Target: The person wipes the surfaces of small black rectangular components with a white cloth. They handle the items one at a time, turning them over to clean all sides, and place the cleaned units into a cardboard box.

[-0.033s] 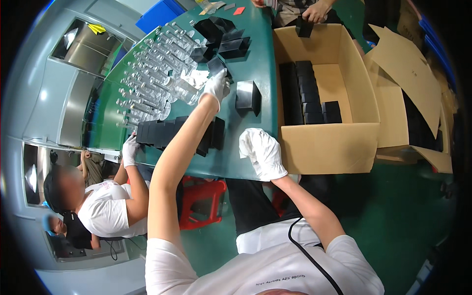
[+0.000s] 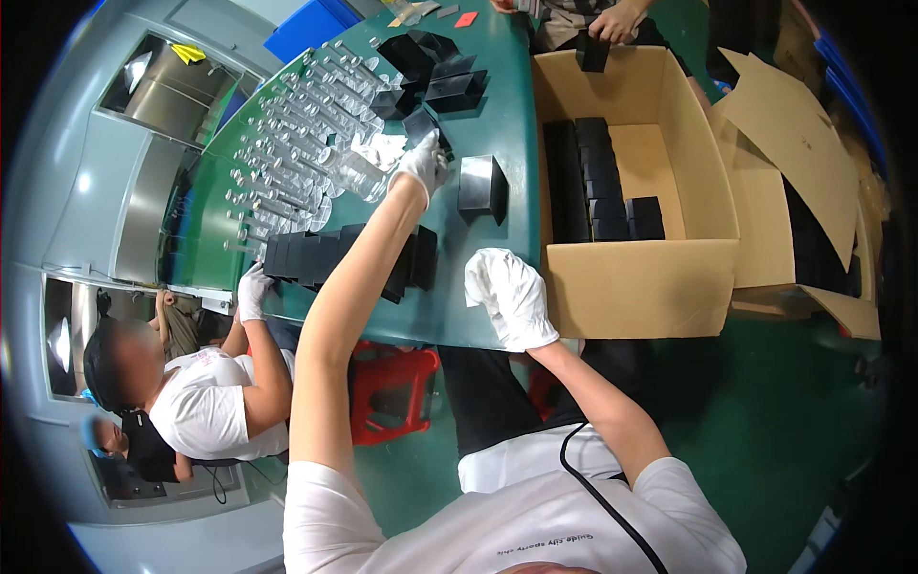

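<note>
Since it'd probably slip, the white-gloved left hand [image 2: 421, 171] grips a black rectangular box [image 2: 418, 124]; white-gloved right hand [image 2: 513, 298], can't tell if clenched.

The left arm [image 2: 349, 297] hides some of the black boxes [image 2: 308, 258]. A baggy white glove [image 2: 502, 277] covers the right hand [image 2: 521, 311], so its fingers hardly show. The top edge cuts off the person [image 2: 562, 24] behind the big box [image 2: 641, 292].

Head camera: head-worn, left of a pair, wide, looking steeply down
White shirt [image 2: 421, 536]: nearest, along the lower edge
Left hand [image 2: 421, 170], right hand [image 2: 509, 298]: mid-frame, seen from above
Green table [image 2: 502, 105]: farther out, stretching upward
Lower-right rim: probably floor [image 2: 765, 430], though dim
</note>
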`<move>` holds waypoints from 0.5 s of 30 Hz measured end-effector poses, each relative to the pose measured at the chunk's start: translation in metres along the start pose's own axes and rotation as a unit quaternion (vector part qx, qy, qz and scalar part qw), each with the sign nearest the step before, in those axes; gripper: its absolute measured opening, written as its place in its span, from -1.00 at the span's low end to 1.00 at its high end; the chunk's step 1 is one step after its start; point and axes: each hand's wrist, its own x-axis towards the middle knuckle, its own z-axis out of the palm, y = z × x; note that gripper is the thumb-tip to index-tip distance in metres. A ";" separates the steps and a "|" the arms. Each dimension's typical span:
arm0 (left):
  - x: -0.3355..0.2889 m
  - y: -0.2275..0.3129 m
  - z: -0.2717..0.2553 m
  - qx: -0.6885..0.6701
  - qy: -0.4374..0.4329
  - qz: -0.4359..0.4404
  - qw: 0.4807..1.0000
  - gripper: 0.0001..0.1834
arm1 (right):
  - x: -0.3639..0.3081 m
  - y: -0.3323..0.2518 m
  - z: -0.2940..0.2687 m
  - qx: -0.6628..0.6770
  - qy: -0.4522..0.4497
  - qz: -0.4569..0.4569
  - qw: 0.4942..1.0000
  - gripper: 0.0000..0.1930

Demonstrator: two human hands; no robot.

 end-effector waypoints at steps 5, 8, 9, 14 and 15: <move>0.056 0.001 0.012 -0.067 0.030 -0.007 0.997 -0.58 | 0.002 0.006 0.000 -0.055 0.035 -0.016 0.998 -0.76; 0.086 0.001 -0.025 -0.072 0.076 0.067 0.992 -0.60 | -0.004 0.010 0.013 -0.053 0.025 -0.020 0.998 -0.77; 0.085 -0.001 -0.015 -0.071 0.089 0.069 0.991 -0.63 | -0.002 0.012 0.012 -0.066 0.030 -0.015 0.997 -0.77; 0.065 -0.006 -0.012 -0.070 0.114 0.097 0.986 -0.66 | 0.003 0.005 0.005 -0.018 0.048 -0.004 0.999 -0.80; 0.060 -0.011 -0.009 -0.067 0.123 0.113 0.984 -0.67 | 0.003 0.003 0.002 -0.026 0.050 -0.009 0.998 -0.81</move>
